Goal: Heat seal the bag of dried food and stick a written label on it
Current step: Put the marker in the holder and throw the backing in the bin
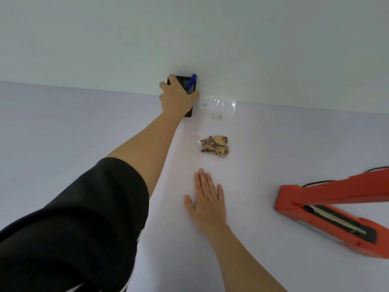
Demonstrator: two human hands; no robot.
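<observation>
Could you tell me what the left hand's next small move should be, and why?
Probably let go and draw back: the left hand rests on the black mesh holder with the blue pen standing in it, and the bag already carries its label.

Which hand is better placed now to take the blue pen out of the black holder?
The left hand, probably: it already rests on the black holder, right beside the blue pen. The right hand lies flat on the table, nearer than the bag.

Black mesh holder (189, 84) stands on the pale table (63, 127) against the wall (189, 28)
</observation>
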